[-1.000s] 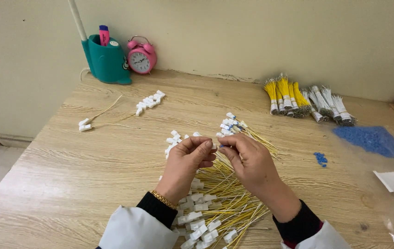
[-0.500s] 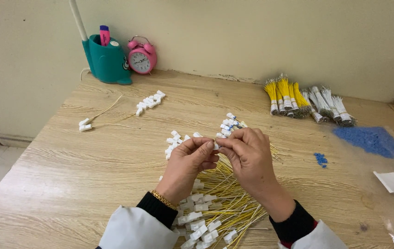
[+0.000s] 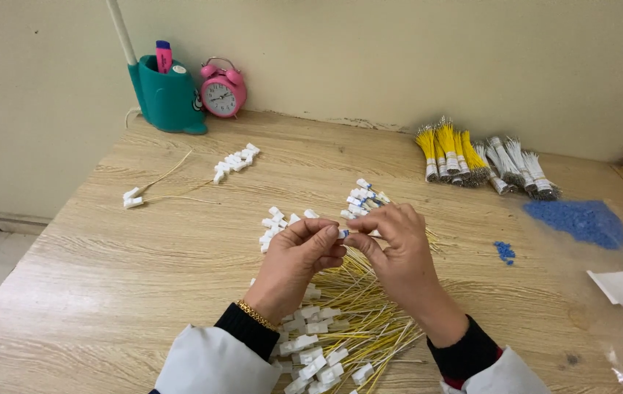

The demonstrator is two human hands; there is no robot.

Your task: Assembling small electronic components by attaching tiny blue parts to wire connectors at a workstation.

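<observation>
My left hand (image 3: 298, 255) and right hand (image 3: 395, 244) pinch one small white connector (image 3: 343, 233) between them, above the wire pile (image 3: 355, 321) near the worktop's front edge.

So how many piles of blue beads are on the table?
2: a large pile of small blue plastic beads near the right edge, and a tiny cluster left of it; none seem hidden.

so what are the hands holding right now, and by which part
Both hands pinch one small white connector between thumb and fingertips: left hand on its left end, right hand on the right. Whether a wire is attached cannot be told.
</observation>
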